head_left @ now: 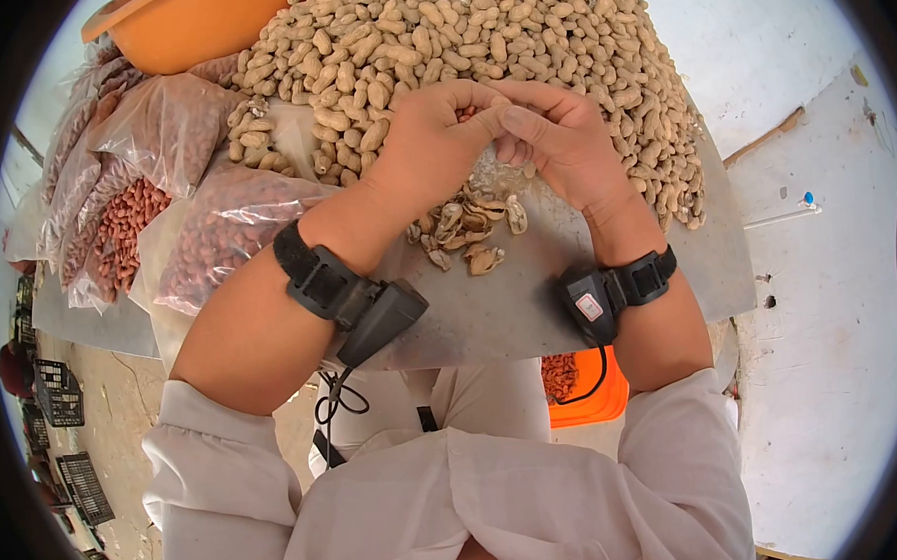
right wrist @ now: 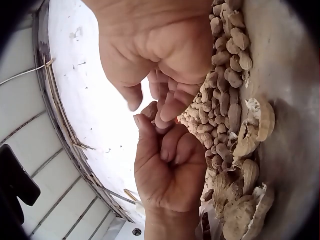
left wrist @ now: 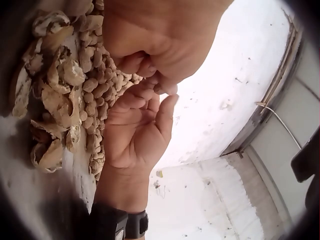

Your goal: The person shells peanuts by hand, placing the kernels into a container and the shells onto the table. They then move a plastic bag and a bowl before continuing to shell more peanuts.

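Tan peanuts in their shells (head_left: 518, 37) heap across the top of the head view, with an orange basin (head_left: 193, 36) at upper left and clear bags of red nuts (head_left: 236, 234) below it. At upper centre, the left hand (head_left: 430, 141) curls its fingers round a few red kernels (head_left: 468, 112), and the right hand (head_left: 568, 155) meets it at the fingertips. Broken shells (head_left: 466, 224) lie just below them on the grey tabletop (head_left: 490, 323).

From the left wrist, the left hand reaches down from the top and the right rises from the bottom, thumb raised, their fingertips together at centre; broken shells fill the upper left.

From the right wrist, the hands swap places. A small brown piece (right wrist: 149, 111) sits at the left thumb's tip, near centre; the right thumb points down, slightly apart from it. Whether the right fingers pinch anything, I cannot tell.
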`<move>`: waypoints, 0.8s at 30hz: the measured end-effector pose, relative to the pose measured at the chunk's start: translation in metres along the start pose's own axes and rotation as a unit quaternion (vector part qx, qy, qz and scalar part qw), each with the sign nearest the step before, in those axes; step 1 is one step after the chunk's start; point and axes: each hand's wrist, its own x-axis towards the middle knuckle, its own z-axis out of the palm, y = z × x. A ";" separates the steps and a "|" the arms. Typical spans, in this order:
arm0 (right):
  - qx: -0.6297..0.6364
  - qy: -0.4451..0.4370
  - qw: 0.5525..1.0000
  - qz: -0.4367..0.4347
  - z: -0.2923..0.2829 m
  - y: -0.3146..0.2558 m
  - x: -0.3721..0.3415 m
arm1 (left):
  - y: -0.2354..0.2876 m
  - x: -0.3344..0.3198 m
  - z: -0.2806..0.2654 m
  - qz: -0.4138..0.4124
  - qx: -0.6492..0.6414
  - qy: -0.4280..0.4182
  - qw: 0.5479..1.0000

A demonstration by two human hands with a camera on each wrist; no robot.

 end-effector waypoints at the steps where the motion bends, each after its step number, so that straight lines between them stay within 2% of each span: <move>1: -0.055 0.003 0.998 0.003 0.001 -0.001 0.000 | -0.002 0.000 -0.001 0.009 0.038 -0.001 0.999; 2: -0.058 0.004 0.998 0.001 0.002 -0.001 -0.001 | -0.004 -0.001 -0.001 0.019 0.075 -0.002 0.997; 8: -0.065 0.019 0.998 -0.005 0.007 -0.001 -0.002 | 0.003 -0.003 -0.001 0.005 0.102 0.000 0.995; 14: -0.063 0.027 0.998 -0.010 0.008 -0.001 -0.004 | 0.000 -0.004 -0.003 -0.002 0.054 -0.002 0.999; 17: -0.084 0.024 0.996 -0.006 0.008 0.000 -0.003 | -0.006 -0.002 -0.002 0.013 0.027 0.001 1.000; 20: -0.159 -0.008 0.987 -0.018 0.004 -0.008 -0.003 | -0.002 -0.001 -0.002 -0.047 -0.034 0.006 0.998; 22: -0.210 -0.036 0.977 -0.024 -0.001 -0.015 -0.004 | 0.003 -0.003 0.001 -0.058 -0.090 0.006 0.994; 24: -0.213 -0.017 0.976 -0.034 0.002 -0.018 -0.006 | 0.002 -0.003 0.001 -0.077 -0.163 -0.004 0.984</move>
